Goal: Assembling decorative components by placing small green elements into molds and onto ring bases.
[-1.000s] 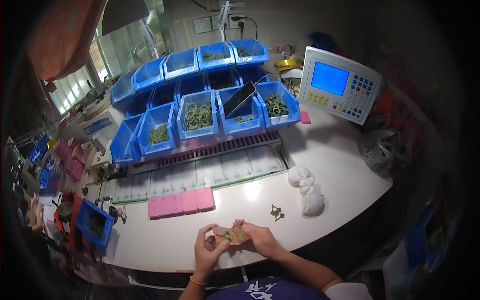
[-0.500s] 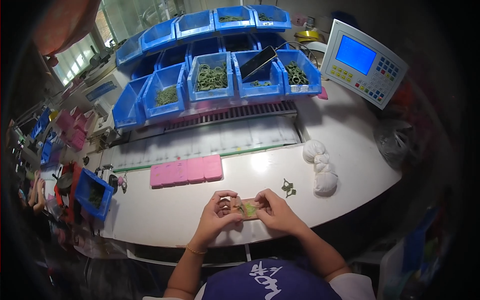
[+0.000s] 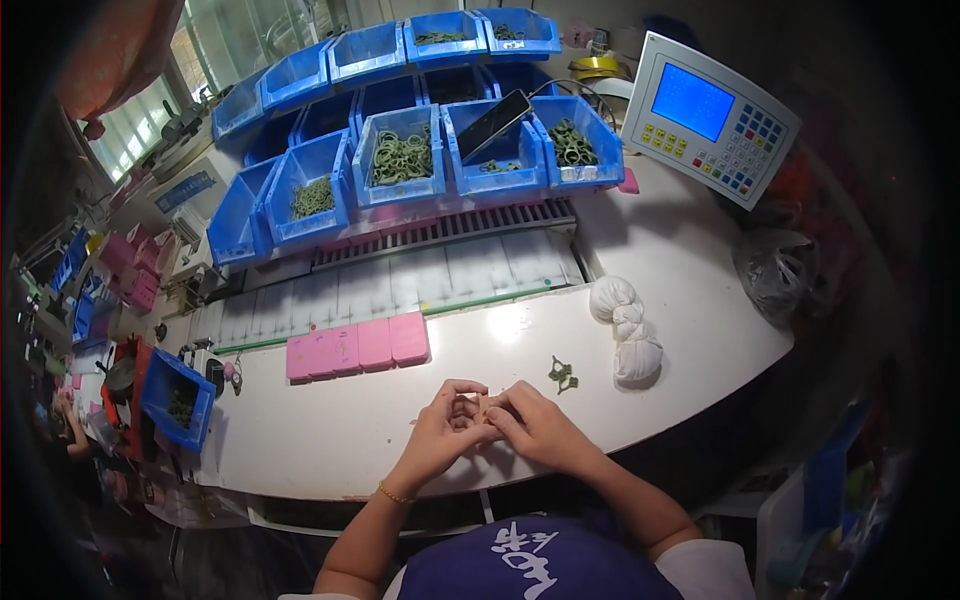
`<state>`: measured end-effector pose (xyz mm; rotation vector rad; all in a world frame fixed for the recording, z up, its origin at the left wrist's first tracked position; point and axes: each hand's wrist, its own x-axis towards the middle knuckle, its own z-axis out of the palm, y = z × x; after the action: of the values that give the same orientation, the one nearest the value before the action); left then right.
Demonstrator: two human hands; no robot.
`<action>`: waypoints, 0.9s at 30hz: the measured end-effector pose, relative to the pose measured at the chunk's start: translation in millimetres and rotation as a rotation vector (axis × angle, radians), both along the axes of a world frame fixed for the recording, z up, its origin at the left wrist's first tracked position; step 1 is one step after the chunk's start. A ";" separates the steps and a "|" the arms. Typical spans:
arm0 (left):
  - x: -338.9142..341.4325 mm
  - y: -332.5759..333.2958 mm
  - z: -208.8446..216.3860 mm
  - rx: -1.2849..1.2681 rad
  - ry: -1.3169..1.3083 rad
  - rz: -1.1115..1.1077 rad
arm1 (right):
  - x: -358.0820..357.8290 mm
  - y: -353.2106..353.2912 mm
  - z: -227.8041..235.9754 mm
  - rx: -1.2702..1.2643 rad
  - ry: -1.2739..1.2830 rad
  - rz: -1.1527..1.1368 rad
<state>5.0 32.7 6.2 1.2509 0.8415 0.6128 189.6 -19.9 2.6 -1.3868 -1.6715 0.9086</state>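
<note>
Near the front edge of the white table, my left hand (image 3: pixel 452 428) curls its fingers and thumb around a small pinkish-orange block (image 3: pixel 485 407). My right hand (image 3: pixel 532 428) closes on the same block from the other side, fingertips meeting those of the left. The fingers hide most of the block, so its face cannot be made out. Just beyond my right hand lie small dark green openwork pieces (image 3: pixel 562 374). To their right rests a knotted white cloth bundle (image 3: pixel 628 332). Beyond my left hand stands a row of pink blocks (image 3: pixel 356 347).
Tilted blue bins (image 3: pixel 400 160), some with green parts, rise in tiers at the back. A dark phone (image 3: pixel 497 126) leans in one. Right of them stands a control panel (image 3: pixel 710 118) with a blue screen. Another blue bin (image 3: pixel 178 398) sits left; a person works at far left.
My hands have drawn closer together, and the block's green-marked face, visible before, is now covered by my fingers. The whole view has shifted slightly.
</note>
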 end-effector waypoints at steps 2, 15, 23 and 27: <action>-1.7 0.4 1.6 -0.054 -0.065 -0.006 | -0.1 1.2 0.3 0.008 -0.020 0.004; -8.2 -1.9 -8.1 -0.138 -0.199 0.019 | -2.1 2.4 -0.2 0.027 0.015 -0.026; -14.4 -5.1 -1.8 -0.152 -0.195 0.089 | 0.0 7.8 -4.5 -0.025 -0.069 -0.064; -24.5 -9.4 -10.4 0.072 -0.128 0.248 | -2.3 12.9 -19.8 -0.223 0.218 -0.237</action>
<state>-19.4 23.3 -4.3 1.1671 0.8794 0.9197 187.3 -7.0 -17.2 -1.5342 -1.2427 1.0882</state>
